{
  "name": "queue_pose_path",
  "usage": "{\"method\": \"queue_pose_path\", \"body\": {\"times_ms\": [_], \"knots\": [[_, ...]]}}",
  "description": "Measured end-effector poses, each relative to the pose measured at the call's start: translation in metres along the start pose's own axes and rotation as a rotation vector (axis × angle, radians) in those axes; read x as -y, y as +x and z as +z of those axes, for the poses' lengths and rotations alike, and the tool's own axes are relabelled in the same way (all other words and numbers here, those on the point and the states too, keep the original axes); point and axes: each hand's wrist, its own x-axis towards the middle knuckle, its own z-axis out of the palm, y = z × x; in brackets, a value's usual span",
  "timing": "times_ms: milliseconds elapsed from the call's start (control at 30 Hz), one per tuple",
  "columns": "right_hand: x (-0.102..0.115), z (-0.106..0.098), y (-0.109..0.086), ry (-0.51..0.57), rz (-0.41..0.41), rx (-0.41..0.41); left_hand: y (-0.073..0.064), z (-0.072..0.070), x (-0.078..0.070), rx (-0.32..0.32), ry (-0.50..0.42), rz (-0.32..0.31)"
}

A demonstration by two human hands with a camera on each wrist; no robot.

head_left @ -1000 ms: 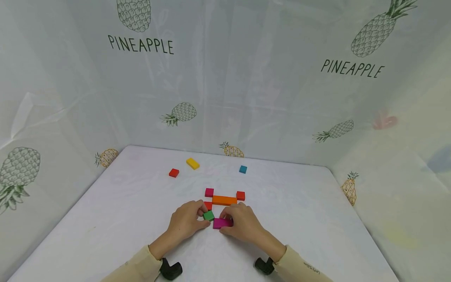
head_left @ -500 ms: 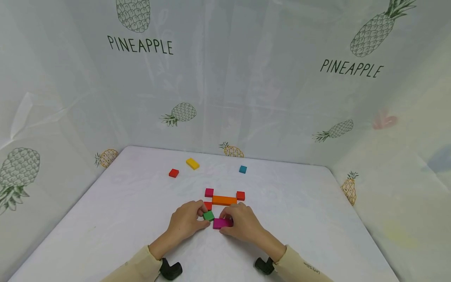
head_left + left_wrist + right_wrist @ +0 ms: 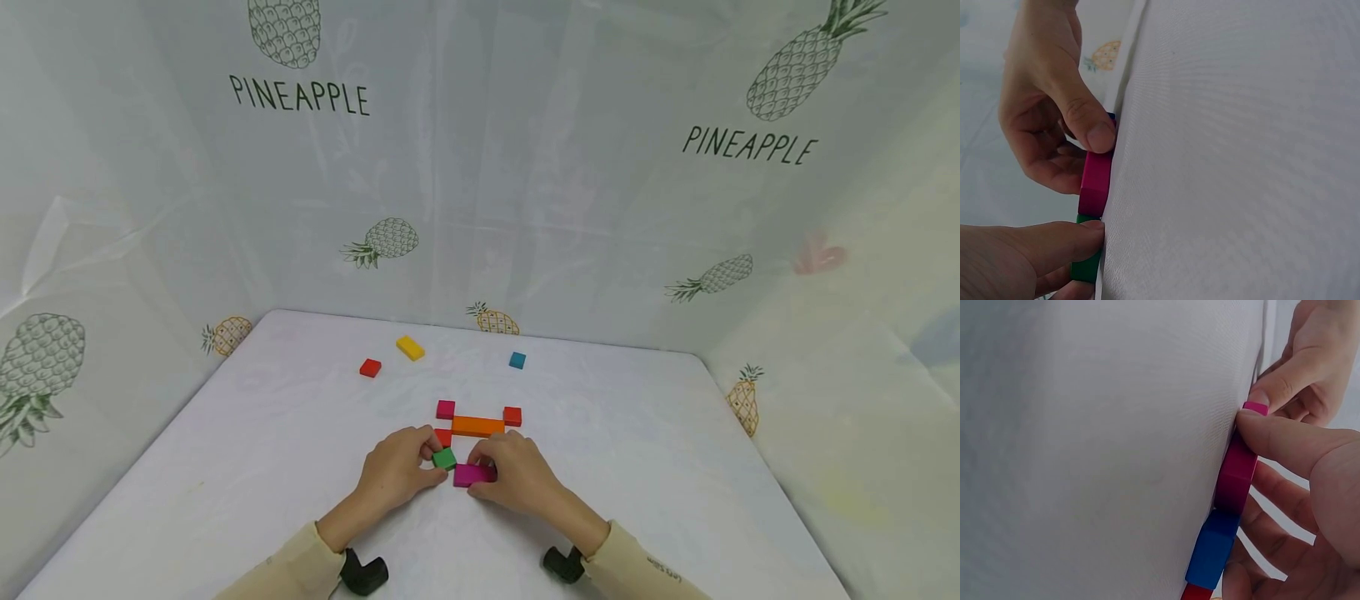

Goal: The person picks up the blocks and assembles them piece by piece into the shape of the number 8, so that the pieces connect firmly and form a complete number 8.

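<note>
My left hand (image 3: 400,465) pinches a small green block (image 3: 444,459) between thumb and fingers on the white tabletop. Beside it, my right hand (image 3: 516,473) holds a longer magenta block (image 3: 472,476), thumb on its near side. In the left wrist view the magenta block's end meets the green block (image 3: 1087,265). A blue block (image 3: 1213,550) touches the magenta block's other end in the right wrist view, with a red piece (image 3: 1197,592) beyond it; the right hand hides both in the head view. Just past the left fingertips lies a red block (image 3: 443,437).
An orange bar (image 3: 477,427) lies beyond the hands, with a small magenta block (image 3: 446,409) and a red block (image 3: 512,417) at its far corners. Farther back are another red block (image 3: 370,368), a yellow block (image 3: 410,348) and a teal block (image 3: 517,361). A pineapple-print curtain (image 3: 525,183) hangs behind.
</note>
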Motion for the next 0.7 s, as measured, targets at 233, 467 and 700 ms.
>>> {"method": "queue_pose_path", "body": {"times_ms": [233,467,700], "knots": [[0.0,-0.002,0.0,0.011,0.005,0.012,0.001,0.001,0.001,0.003,0.003,-0.002],[-0.002,-0.007,0.002,0.032,0.002,0.018,0.001,0.001,0.001,0.003,0.007,0.001],[-0.005,-0.019,0.004,0.062,0.025,0.036,0.001,0.001,0.001,0.005,0.002,-0.006]]}}
